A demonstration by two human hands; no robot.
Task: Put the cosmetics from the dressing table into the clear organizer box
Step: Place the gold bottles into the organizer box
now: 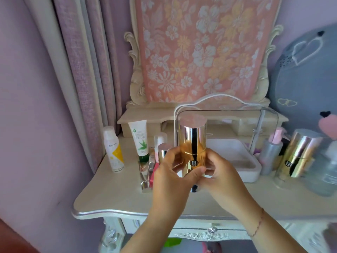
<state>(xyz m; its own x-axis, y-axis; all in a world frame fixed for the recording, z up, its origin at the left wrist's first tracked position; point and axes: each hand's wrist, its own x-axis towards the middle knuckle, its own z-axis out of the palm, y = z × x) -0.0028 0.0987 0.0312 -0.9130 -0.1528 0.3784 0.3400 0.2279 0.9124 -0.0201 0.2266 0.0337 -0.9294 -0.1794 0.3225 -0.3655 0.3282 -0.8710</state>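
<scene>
I hold a tall gold mirrored bottle (193,141) upright in front of me, above the dressing table (113,194). My left hand (171,177) grips its lower left side and my right hand (216,172) grips its lower right side. Behind it stands the clear organizer box (262,125), lid raised, with a white tray base (237,154). On the left of the table stand a white and yellow spray can (114,148), a white aloe tube (140,139), a small gold bottle (162,152) and several small lipsticks and tubes (146,172).
Right of the box stand a grey pump bottle with a pink top (271,154), a second gold bottle (299,154) and a clear bottle (326,172). A grey plush toy (306,73) leans at the back right. A floral cloth (200,48) covers the mirror. Curtains (82,70) hang at left.
</scene>
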